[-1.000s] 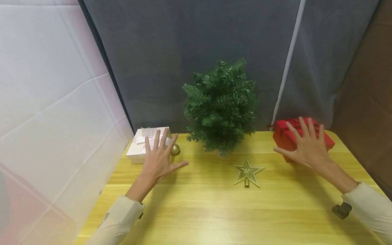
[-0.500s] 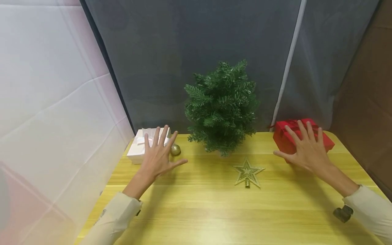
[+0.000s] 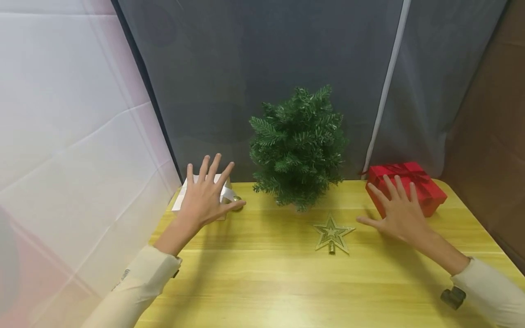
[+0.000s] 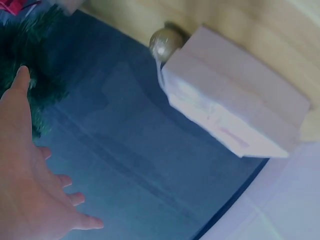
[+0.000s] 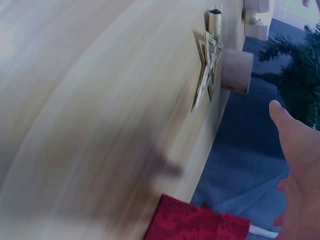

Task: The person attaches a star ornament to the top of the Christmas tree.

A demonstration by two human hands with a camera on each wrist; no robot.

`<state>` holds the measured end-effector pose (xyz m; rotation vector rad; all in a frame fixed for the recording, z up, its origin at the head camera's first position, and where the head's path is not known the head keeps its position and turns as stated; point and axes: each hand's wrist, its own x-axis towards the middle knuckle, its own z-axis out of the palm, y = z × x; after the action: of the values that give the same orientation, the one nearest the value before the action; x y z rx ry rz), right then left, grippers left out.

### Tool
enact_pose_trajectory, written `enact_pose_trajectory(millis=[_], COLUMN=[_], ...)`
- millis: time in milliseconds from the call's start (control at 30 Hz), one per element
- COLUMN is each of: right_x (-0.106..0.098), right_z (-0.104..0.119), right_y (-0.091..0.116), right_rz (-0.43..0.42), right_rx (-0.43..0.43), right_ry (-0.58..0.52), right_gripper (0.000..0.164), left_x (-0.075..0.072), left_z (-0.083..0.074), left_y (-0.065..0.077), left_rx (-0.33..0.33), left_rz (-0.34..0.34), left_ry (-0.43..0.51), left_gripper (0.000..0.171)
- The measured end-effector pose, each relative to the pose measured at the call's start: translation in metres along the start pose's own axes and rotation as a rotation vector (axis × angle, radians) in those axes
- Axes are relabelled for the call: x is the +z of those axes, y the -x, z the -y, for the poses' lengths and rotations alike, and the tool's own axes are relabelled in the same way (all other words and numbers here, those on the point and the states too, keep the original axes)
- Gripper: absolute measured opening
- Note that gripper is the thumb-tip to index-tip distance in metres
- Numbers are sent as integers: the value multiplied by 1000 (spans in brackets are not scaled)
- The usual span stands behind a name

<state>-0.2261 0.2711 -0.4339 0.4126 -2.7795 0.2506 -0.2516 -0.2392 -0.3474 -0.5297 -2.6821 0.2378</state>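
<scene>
My left hand [image 3: 202, 200], fingers spread, hovers in front of a white gift box [image 4: 240, 85] with a pale ribbon and hides much of it in the head view. Beside the box lies a gold ball ornament [image 4: 166, 45], partly behind my thumb. To the right, my spread right hand [image 3: 404, 217] is held above the table near a red gift box [image 3: 428, 191] with a dark red ribbon. Neither hand holds anything. Between them stands a small green artificial Christmas tree [image 3: 297, 148], and a gold star tree topper [image 3: 331, 233] lies in front of it.
Everything stands on a yellowish wooden table [image 3: 262, 282]. A dark grey cloth [image 3: 205, 82] hangs behind, a white cloth [image 3: 74, 105] on the left and a brown one [image 3: 492, 118] on the right. The tree has a round base [image 5: 237, 71].
My left hand has shifted a little up and to the left, covering more of the white box. The right hand has come slightly down and leftward, uncovering more of the red box.
</scene>
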Motion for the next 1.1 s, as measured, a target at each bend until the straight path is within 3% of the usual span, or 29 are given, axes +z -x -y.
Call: enact_pose_trajectory(millis=[233,433,767,1000,1100], right_x=[11,20,36,45,49], right_z=[12,25,39,45,46], right_y=[2,4,9,15,17], right_rz=[9,16,25,-7,22], right_rx=[-26,-54,-114,-177,-184], right_ry=[1,-19,-62,-101,-113], right_gripper=[101,97,91,86,83], left_x=[-26,-49,-85,-102,-106], left_z=[8,9,2,-6,-10], left_y=[-17,-33,-59,-71,-75], left_rx=[10,23,46,70,77], left_rz=[-67,-135,-224,-251,-255], left_ry=[-17,26,98,127,145], left_gripper=[107,99,90,86,84])
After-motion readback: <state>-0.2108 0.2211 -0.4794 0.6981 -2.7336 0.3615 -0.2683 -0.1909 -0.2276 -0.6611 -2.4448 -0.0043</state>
